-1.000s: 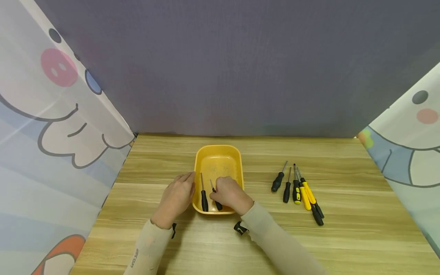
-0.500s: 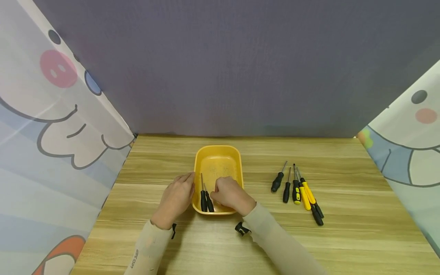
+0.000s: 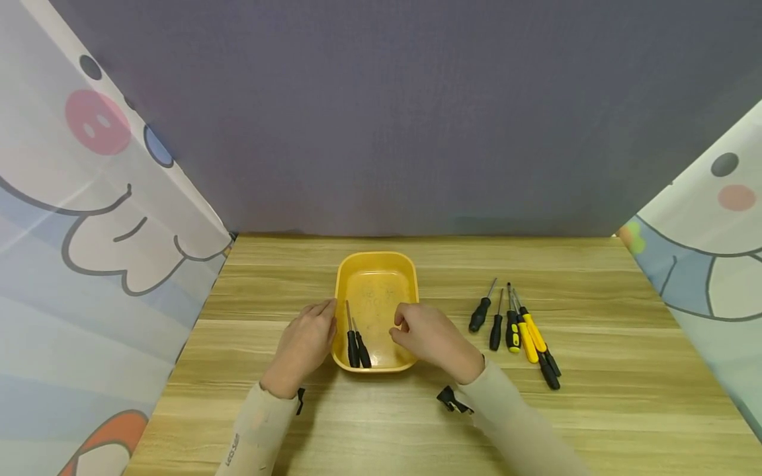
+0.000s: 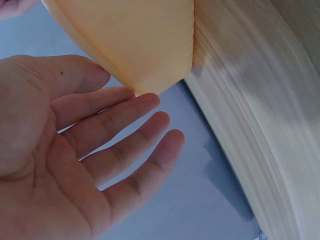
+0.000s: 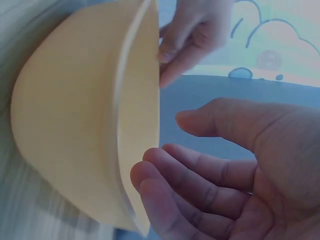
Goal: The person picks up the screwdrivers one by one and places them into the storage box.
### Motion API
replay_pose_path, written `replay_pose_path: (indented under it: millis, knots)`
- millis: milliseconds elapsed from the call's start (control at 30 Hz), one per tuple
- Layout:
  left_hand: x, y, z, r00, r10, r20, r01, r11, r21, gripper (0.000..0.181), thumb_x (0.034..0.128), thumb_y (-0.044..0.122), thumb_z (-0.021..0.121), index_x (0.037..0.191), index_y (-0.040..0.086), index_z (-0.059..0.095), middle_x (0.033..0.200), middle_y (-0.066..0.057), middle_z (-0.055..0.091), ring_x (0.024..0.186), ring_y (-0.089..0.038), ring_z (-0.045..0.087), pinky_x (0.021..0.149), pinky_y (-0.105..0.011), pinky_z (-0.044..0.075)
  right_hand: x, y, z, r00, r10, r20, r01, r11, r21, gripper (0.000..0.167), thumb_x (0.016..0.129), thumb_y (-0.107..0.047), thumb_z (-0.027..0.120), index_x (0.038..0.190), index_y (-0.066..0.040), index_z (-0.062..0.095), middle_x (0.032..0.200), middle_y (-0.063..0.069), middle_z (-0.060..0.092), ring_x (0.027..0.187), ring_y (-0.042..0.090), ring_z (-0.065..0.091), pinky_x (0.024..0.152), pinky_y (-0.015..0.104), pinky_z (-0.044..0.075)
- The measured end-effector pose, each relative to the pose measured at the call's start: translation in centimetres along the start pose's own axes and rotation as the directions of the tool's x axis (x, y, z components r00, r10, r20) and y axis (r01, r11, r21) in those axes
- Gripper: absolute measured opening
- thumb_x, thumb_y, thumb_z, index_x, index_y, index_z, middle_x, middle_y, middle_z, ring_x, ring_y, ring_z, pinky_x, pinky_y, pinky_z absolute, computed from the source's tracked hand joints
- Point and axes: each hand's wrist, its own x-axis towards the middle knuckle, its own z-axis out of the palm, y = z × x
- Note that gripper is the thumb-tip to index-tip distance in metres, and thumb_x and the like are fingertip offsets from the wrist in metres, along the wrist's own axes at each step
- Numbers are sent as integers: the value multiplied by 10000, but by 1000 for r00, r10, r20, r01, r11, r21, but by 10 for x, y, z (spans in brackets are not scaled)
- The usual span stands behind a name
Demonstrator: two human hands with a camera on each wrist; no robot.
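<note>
My left hand (image 3: 306,334) touches the left side of a yellow plastic bin (image 3: 378,291) with its fingertips. In the left wrist view the fingers (image 4: 125,112) are loosely extended by the bin's wall, with the palm bare. Two black-handled screwdrivers lie side by side in the bin's near left part: a longer screwdriver (image 3: 353,347) and a shorter screwdriver (image 3: 363,354). Over the bin's right rim is my right hand (image 3: 431,330). Its thumb and fingers stand apart with nothing between them, as the right wrist view shows.
Right of the bin, several screwdrivers lie on the wooden table (image 3: 625,357). Two have black handles (image 3: 479,317), one is black and yellow (image 3: 513,334), and yellow-handled ones (image 3: 534,330) overlap beside it. A grey panel (image 3: 381,132) stands behind; printed curtains (image 3: 167,277) flank the table.
The shorter screwdriver was moved left against the longer one and let go. My right hand then rose and shifted right, its fingers opening. The left hand stayed at the bin.
</note>
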Motion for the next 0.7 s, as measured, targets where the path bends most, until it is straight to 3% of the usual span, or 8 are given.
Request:
replay_pose_path:
  millis: [333,533,700]
  knots:
    - [0,0,0,1000,-5,6,5,1000,2,414,983,100,626,1353,-77,571,1318,-232,608,1180,-403,593,1000,-502,498,-33,31,-28,995,79,-62,-81,996,-29,75,925,-177,702,952,-107,693,845,-26,666,634,92,533,558,275,486]
    - [-1,0,1,1000,5,-9,-5,1000,1,410,976,96,635,1345,-76,580,1301,-227,621,1170,-397,601,991,-500,505,-48,65,-43,990,73,-119,-82,993,-79,118,924,-157,704,985,-56,694,835,-2,679,680,103,594,582,302,524]
    - [-1,-1,2,1000,2,-10,-2,1000,5,407,979,99,630,1345,-72,581,1303,-225,620,1172,-396,600,988,-497,508,-53,88,-55,987,119,-106,-127,989,-71,165,949,-148,681,1042,-13,688,860,36,688,674,119,619,559,307,528]
